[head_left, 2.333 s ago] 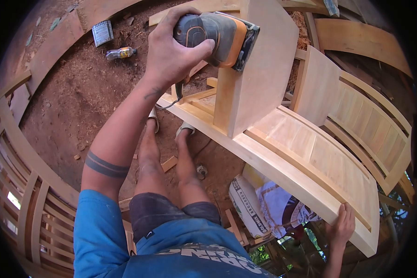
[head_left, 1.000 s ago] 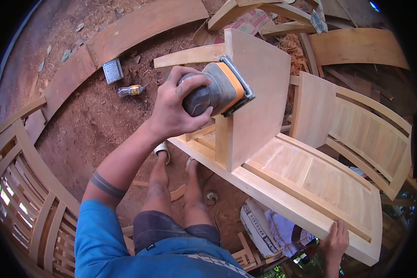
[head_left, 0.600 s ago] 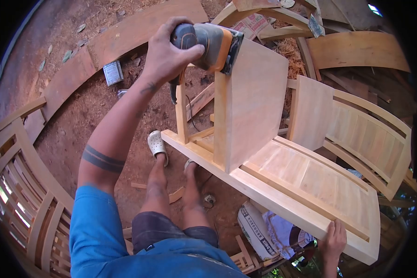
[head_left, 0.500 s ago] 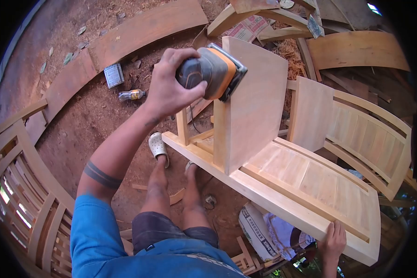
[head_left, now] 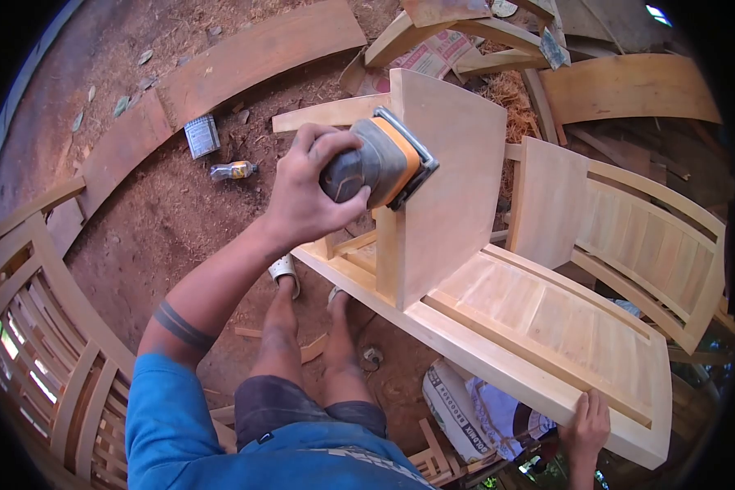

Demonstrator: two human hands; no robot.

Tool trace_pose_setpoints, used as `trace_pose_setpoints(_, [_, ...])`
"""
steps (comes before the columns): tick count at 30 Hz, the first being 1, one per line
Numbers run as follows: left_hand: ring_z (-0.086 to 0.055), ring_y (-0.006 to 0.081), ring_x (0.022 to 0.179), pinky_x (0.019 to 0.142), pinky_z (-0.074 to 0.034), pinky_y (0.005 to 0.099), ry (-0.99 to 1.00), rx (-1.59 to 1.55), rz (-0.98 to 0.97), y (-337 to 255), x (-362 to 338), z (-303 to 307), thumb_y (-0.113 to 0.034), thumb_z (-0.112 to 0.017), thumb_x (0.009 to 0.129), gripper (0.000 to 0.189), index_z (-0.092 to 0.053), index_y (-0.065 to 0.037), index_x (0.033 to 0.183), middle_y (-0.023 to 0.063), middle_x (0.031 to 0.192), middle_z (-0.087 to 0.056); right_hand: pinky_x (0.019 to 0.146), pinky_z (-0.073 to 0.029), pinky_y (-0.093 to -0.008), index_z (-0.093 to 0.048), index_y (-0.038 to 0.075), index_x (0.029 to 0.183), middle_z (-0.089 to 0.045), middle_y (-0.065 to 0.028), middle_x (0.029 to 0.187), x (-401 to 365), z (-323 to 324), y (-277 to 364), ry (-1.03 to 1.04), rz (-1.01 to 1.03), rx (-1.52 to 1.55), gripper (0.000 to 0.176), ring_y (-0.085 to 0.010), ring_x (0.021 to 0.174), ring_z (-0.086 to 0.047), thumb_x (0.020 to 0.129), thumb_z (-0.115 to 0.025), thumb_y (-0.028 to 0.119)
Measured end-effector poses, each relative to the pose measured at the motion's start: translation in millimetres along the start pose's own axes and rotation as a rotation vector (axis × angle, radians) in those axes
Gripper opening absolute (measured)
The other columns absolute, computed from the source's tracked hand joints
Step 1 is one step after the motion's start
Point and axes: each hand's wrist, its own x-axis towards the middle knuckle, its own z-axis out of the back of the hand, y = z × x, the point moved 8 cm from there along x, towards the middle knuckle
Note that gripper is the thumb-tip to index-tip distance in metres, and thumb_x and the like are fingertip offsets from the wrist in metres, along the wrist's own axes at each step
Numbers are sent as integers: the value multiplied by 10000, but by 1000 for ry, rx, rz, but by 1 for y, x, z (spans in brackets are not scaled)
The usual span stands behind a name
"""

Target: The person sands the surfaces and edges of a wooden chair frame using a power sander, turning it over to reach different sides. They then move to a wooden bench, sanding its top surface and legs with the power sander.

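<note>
My left hand (head_left: pixel 306 192) is closed around a dark grey and orange power sander (head_left: pixel 376 159). The sander's flat pad faces right, against the edge of the upright wooden seat panel (head_left: pixel 453 180) of a chair. This chair lies on its back, its slatted backrest (head_left: pixel 547 314) stretching toward the lower right. At the lower right, my right hand (head_left: pixel 588 425) grips the near side rail (head_left: pixel 498 371) of the backrest, fingers over the top edge. The thumb of that hand is hidden below the rail.
Another pale wooden chair (head_left: pixel 629 233) lies behind to the right. A slatted wooden frame (head_left: pixel 65 351) stands on my left. Curved boards (head_left: pixel 261 57), a plastic bottle (head_left: pixel 233 170) and a metal can (head_left: pixel 202 135) lie on the dirt floor. Below the chair sits a printed sack (head_left: pixel 453 408).
My left hand and the sander have moved down a little toward me along the panel's edge, exposing a chair leg behind them. My right hand stays on the rail.
</note>
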Motion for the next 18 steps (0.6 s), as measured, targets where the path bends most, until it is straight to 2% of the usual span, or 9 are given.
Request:
trace_pose_setpoints(2, [-629,285,1037,925,-515,388,19,13,-70,-12,5,-2,-164,-796,690,526,-601,-71,1170,130,1075,-601,828,-532,-498,-576,-113,1074,-618,-273,1110,0,1,2,-15,19,-2,429,-444,987,-622,714,-681,93])
trace_pose_setpoints(4, [-637,251,1036,924,-522,386,-42,108,-36,1,31,9,-161,-802,701,525,-609,-73,1180,128,1072,-614,834,-531,-505,-577,-115,1077,-619,-277,1110,2,1,1,9,-27,22,432,-450,993,-623,709,-681,87])
trace_pose_setpoints(5, [-655,202,984,878,-548,356,-110,13,41,22,47,14,-193,-807,732,533,-605,-69,1209,101,1057,-639,836,-531,-509,-577,-115,1078,-619,-279,1109,2,1,1,24,-47,35,433,-454,996,-623,707,-681,83])
trace_pose_setpoints(6, [-667,161,925,818,-573,313,-77,-48,170,45,63,17,-237,-807,768,550,-588,-58,1239,80,1037,-649,842,-530,-510,-577,-116,1081,-620,-281,1114,0,0,1,19,-38,21,437,-456,1004,-624,707,-683,85])
trace_pose_setpoints(8, [-664,146,908,790,-583,289,-98,-140,360,72,86,26,-264,-812,777,574,-577,-55,1257,79,1000,-633,852,-529,-513,-577,-117,1088,-620,-283,1123,-2,-3,0,2,-18,-10,445,-459,1019,-624,709,-686,89])
trace_pose_setpoints(10, [-649,135,891,771,-572,286,-98,-115,370,75,87,29,-262,-813,773,582,-575,-53,1261,76,1001,-633,863,-529,-516,-577,-116,1098,-620,-285,1135,-4,-4,0,-1,-22,-3,459,-461,1035,-623,712,-695,102])
trace_pose_setpoints(13, [-638,127,906,819,-553,292,-103,-24,217,56,51,18,-239,-812,765,560,-579,-55,1240,56,1010,-643,871,-529,-519,-577,-115,1107,-620,-285,1146,-5,-5,-1,0,-29,-3,474,-462,1046,-623,717,-708,120])
trace_pose_setpoints(15, [-629,173,1004,919,-516,328,-74,38,175,31,14,8,-176,-808,736,548,-578,-58,1219,84,1097,-631,873,-529,-519,-576,-113,1110,-621,-282,1150,-5,-7,-1,0,-34,-8,478,-461,1048,-623,721,-714,128])
trace_pose_setpoints(18, [-612,269,1012,900,-517,375,-29,9,110,5,-42,-11,-108,-797,677,557,-572,-60,1184,136,1104,-574,875,-526,-515,-574,-101,1111,-622,-268,1156,-5,-5,-1,5,-40,-24,478,-453,1052,-623,722,-724,134])
